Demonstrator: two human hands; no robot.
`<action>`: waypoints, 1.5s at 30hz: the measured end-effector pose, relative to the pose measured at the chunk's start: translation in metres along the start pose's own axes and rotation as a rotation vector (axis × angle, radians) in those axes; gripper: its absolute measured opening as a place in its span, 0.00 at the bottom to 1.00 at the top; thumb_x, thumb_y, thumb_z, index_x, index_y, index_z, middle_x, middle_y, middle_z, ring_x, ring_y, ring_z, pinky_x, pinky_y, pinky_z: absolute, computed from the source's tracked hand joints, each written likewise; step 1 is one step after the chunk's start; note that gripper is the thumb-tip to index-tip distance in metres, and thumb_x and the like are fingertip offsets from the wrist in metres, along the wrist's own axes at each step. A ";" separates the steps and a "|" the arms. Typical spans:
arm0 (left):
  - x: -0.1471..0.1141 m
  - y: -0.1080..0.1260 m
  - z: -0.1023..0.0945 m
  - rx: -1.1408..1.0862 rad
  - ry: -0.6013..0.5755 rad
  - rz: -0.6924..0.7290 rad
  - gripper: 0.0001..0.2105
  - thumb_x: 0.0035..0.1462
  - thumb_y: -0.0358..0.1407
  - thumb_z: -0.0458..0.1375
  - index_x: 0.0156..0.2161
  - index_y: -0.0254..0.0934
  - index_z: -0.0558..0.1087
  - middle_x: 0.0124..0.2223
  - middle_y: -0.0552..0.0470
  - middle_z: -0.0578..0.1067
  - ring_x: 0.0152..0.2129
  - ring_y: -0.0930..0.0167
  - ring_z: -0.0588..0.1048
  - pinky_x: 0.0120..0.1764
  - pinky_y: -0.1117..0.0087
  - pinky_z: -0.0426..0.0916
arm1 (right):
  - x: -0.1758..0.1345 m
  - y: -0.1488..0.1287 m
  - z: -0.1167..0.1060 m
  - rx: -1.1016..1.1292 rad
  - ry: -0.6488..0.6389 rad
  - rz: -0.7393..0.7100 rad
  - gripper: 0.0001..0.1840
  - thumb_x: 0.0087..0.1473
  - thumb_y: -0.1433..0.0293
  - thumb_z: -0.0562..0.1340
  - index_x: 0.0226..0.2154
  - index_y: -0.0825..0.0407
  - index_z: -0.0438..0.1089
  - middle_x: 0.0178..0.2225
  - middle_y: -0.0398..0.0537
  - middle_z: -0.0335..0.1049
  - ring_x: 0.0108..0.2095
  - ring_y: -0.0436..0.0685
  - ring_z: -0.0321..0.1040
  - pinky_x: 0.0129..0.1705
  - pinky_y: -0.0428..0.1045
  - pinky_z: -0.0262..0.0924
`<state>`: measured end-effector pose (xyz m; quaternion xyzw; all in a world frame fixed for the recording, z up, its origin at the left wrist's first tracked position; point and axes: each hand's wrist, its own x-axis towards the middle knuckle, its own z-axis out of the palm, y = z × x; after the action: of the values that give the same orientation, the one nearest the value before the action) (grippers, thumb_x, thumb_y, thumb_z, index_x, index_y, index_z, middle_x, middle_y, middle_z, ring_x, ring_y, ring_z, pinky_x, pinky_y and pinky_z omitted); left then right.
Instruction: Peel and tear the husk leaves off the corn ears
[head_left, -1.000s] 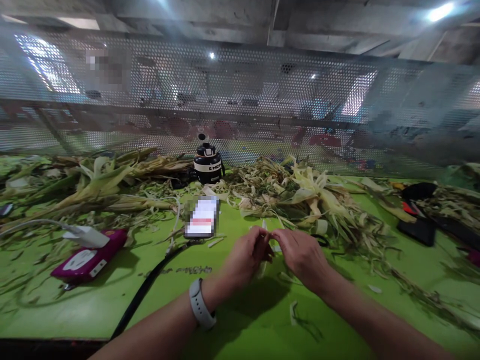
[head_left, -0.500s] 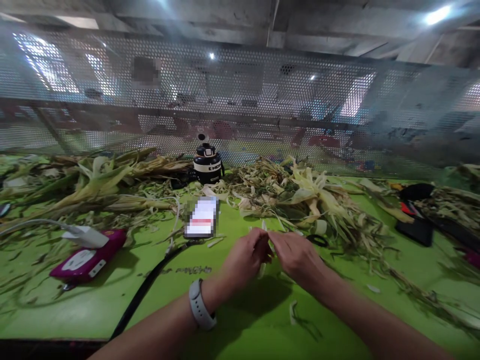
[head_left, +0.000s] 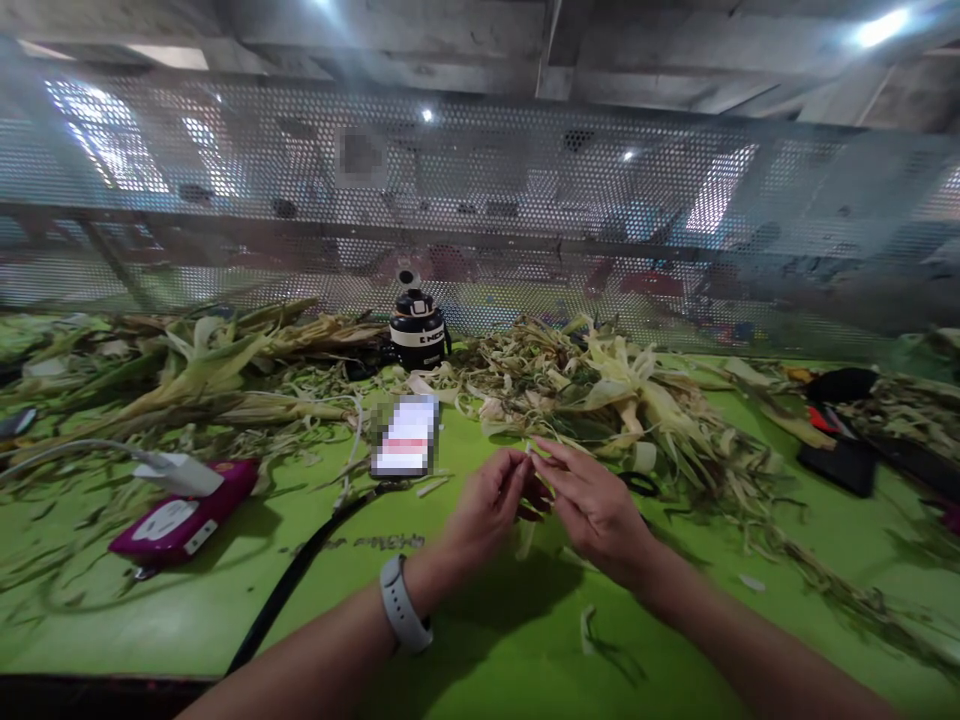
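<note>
My left hand [head_left: 496, 497], with a pale watch band [head_left: 405, 605] at its wrist, is closed in a pinch at the centre of the green table. Its fingertips meet those of my right hand [head_left: 598, 508], which is also pinched. A small whitish piece of corn husk [head_left: 529, 449] shows between the fingertips; most of it is hidden by the fingers. Just beyond my hands lies a heap of shredded corn husk [head_left: 540, 365], with a pale, spread-out husk [head_left: 628, 385] on its right part. A thin husk scrap [head_left: 587, 630] lies on the table below my right hand.
A phone [head_left: 407, 437] with a lit screen lies ahead on the left, near a black strap [head_left: 300, 560]. A black bottle [head_left: 418, 330] stands behind it. Farther left sit a purple power strip [head_left: 184, 513] and long husks [head_left: 202, 370]. A black phone [head_left: 838, 465] lies right.
The fingers of my right hand have straightened and lifted a little, and my left fingers have shifted against them. The whole view has moved slightly.
</note>
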<state>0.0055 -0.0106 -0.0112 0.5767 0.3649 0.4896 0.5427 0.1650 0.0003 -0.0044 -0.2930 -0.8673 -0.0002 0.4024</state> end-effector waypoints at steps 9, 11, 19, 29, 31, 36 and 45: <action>0.000 -0.006 0.001 0.081 -0.012 0.085 0.16 0.59 0.48 0.48 0.36 0.35 0.63 0.26 0.54 0.69 0.22 0.74 0.71 0.28 0.70 0.70 | 0.007 -0.002 -0.003 0.204 0.058 0.272 0.12 0.57 0.70 0.57 0.41 0.53 0.74 0.41 0.52 0.76 0.42 0.57 0.73 0.46 0.52 0.67; 0.000 -0.008 0.001 0.090 -0.017 0.087 0.15 0.60 0.47 0.47 0.36 0.35 0.64 0.26 0.53 0.69 0.22 0.74 0.70 0.28 0.70 0.69 | 0.007 -0.002 -0.003 0.195 0.037 0.230 0.12 0.58 0.70 0.56 0.41 0.52 0.74 0.40 0.51 0.76 0.41 0.57 0.73 0.45 0.51 0.68; 0.001 -0.010 0.002 0.045 0.000 -0.009 0.18 0.58 0.51 0.49 0.34 0.35 0.64 0.28 0.52 0.70 0.22 0.73 0.71 0.28 0.69 0.69 | 0.002 0.002 0.001 -0.014 0.057 0.016 0.11 0.58 0.74 0.56 0.41 0.53 0.72 0.38 0.51 0.77 0.39 0.56 0.73 0.46 0.55 0.67; -0.003 -0.004 0.002 0.067 -0.082 0.019 0.16 0.59 0.49 0.47 0.32 0.37 0.59 0.24 0.57 0.67 0.17 0.77 0.67 0.22 0.74 0.63 | 0.004 0.004 -0.009 -0.263 -0.011 -0.248 0.13 0.57 0.78 0.54 0.44 0.58 0.68 0.42 0.57 0.75 0.39 0.56 0.73 0.52 0.61 0.61; -0.003 -0.003 0.001 0.047 -0.090 0.016 0.15 0.60 0.48 0.47 0.32 0.37 0.58 0.24 0.57 0.66 0.18 0.76 0.66 0.23 0.74 0.63 | 0.006 0.004 -0.012 -0.283 -0.054 -0.283 0.14 0.57 0.77 0.54 0.44 0.59 0.68 0.42 0.58 0.74 0.39 0.56 0.73 0.52 0.62 0.61; -0.004 0.003 -0.002 0.038 -0.107 0.042 0.13 0.61 0.46 0.47 0.33 0.37 0.60 0.27 0.55 0.66 0.22 0.75 0.66 0.27 0.72 0.64 | 0.007 0.001 -0.014 -0.348 -0.074 -0.300 0.16 0.55 0.74 0.53 0.44 0.61 0.69 0.44 0.61 0.73 0.40 0.58 0.72 0.51 0.62 0.61; 0.000 -0.005 0.000 0.033 -0.074 0.058 0.14 0.60 0.47 0.47 0.33 0.37 0.60 0.25 0.57 0.66 0.19 0.76 0.65 0.24 0.73 0.62 | 0.006 0.000 -0.009 -0.149 0.024 -0.130 0.15 0.55 0.73 0.55 0.43 0.55 0.72 0.41 0.54 0.76 0.40 0.57 0.73 0.48 0.57 0.64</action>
<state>0.0059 -0.0102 -0.0163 0.6137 0.3357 0.4775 0.5316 0.1684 0.0006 0.0060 -0.2651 -0.8772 -0.0943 0.3891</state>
